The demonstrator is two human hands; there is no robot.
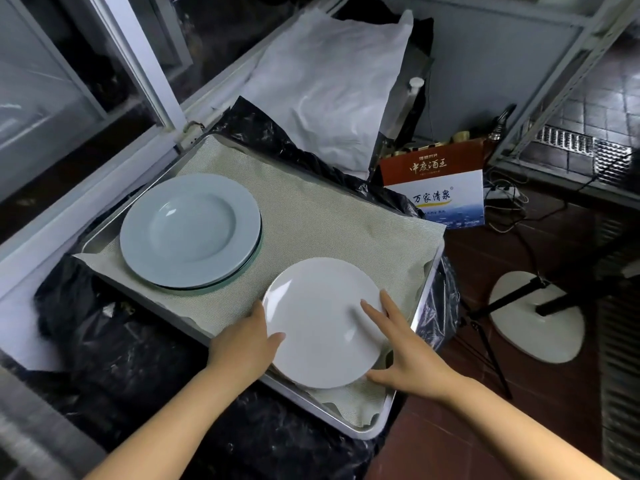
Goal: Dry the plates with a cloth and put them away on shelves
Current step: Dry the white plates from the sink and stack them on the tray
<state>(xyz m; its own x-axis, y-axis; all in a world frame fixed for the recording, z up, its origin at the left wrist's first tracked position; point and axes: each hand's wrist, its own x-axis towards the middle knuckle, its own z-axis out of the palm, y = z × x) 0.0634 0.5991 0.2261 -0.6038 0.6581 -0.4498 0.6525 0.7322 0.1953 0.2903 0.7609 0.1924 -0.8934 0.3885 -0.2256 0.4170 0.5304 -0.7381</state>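
A white plate [323, 323] is held at both sides. Its left rim is gripped by the left hand [242, 344], whose thumb is laid over the top edge while the other fingers are hidden underneath. On its right side, the right hand [405, 362] is spread open: the straight fingers [375, 315] are laid flat on the plate's upper face, and the thumb is stretched along the near rim. Whether the plate is lifted or resting cannot be told; a second pale rim is glimpsed just beneath its near edge.

Under the plate, a beige mesh mat [311, 220] is spread across a metal tray [384, 414], with the plate placed over the tray's near right corner. Beyond the left hand, at the far left of the mat, a stack of pale blue plates [190, 230] is set, well apart from the held plate.

The tray is carried on something wrapped in black plastic sheeting [131, 358], which is seen all round it. Further out beyond the tray, a white bag [329, 88] is leaned upright, and to the right of it printed cardboard boxes [440, 188] are stood on the dark floor. Out past the right hand, a white stand base [540, 320] with a black pole is seen on the floor.
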